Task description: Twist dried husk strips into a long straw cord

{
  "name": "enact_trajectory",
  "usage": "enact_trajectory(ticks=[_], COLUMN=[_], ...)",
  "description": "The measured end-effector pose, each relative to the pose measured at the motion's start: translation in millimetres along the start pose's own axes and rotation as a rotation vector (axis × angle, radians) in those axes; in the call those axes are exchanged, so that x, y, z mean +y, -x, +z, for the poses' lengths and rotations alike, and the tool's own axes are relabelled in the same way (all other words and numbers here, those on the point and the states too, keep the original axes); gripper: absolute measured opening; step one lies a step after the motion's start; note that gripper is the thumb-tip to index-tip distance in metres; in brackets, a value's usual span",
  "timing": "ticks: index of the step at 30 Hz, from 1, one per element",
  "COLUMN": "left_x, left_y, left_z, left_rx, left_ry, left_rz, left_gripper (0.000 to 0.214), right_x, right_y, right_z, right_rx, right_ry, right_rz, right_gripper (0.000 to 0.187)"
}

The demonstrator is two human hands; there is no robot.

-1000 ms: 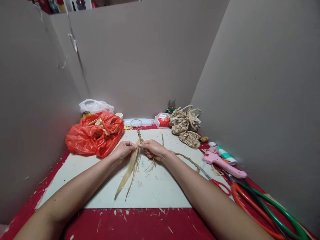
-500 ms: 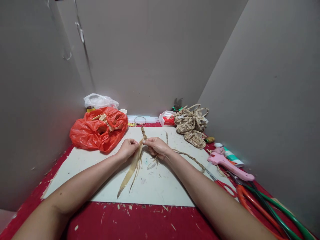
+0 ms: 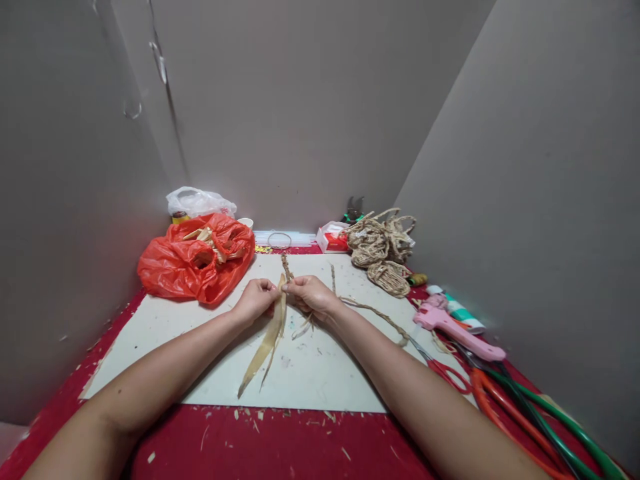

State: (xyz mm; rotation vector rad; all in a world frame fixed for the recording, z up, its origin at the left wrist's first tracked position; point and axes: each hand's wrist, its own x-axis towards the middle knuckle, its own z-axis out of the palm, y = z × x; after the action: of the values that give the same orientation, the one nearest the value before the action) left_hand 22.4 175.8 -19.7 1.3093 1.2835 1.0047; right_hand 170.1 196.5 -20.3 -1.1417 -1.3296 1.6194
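My left hand [image 3: 256, 301] is closed, its fingertips pinching the upper end of a wide, dry husk strip [image 3: 263, 353] whose pointed tail hangs toward me. Right beside it, my right hand [image 3: 313, 297] pinches the foot of a short twisted husk cord [image 3: 285, 265] that stands up beyond the fingers. Fingertips of both hands nearly meet, and the join between strip and cord is hidden by them. Thin loose fibres hang below the right palm. Under the hands lies a white board [image 3: 200, 373]. A longer twisted cord [image 3: 373, 308] runs off to the right of my right hand.
Left stands a red plastic bag [image 3: 170, 267] with husks inside. At right lie woven straw slippers [image 3: 387, 279], a pink glue gun [image 3: 460, 332], red-handled scissors [image 3: 453, 379] and a large orange-handled tool [image 3: 510, 413]. A tissue pack [image 3: 333, 238] sits at the back. Grey walls enclose the table.
The wide husk strip has swung slightly to the right and steeper, its upper end now standing between the fingertips. My hands have barely shifted and keep their pinch.
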Motion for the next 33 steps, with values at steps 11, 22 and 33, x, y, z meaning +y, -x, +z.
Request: enact_trajectory(ticks=[11,22,33], left_x=[10,138,166], left_y=[6,68,80], left_z=[0.9,-60.5,-187.6], left_rx=[-0.07,-0.036,0.278], left_ry=[0.139,0.247,-0.861], left_rz=[0.085,0.322,0.16], left_gripper=[0.022,0.024,0.03], right_x=[2,0,-5], right_y=[-2,-3,-2], right_z=[0,-5,-15], right_rx=[0.019,0.022,-0.151], right_ry=[0.034,0.215,0.028], right_rz=[-0.042,0.034,0.078], right_gripper=[0.029,0.018,0.027])
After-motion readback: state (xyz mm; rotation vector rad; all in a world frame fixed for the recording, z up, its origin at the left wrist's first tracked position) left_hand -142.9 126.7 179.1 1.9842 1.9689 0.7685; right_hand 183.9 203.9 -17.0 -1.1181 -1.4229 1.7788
